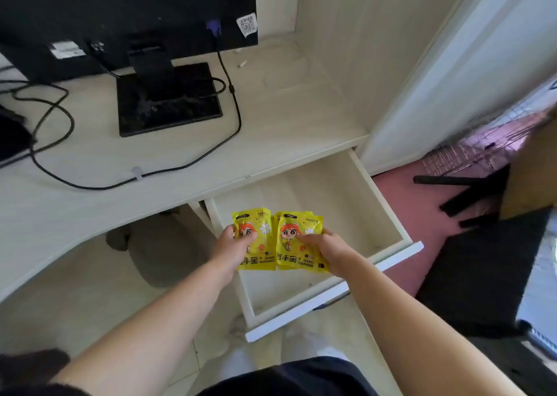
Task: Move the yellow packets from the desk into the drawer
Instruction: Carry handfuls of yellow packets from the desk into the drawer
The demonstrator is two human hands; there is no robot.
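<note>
Left grip: clasping left yellow packet
Right grip: clasping right yellow packets
Drawer: standing open beneath both

The monitor is cut off by the top edge.

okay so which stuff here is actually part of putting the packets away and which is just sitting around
Part of the job:
- yellow packets, one bunch in the left hand, another in the right hand
- open drawer, under the packets
- desk

Just lying about:
- monitor and its black base
- black cable
- small scrap near the back of the desk
</note>
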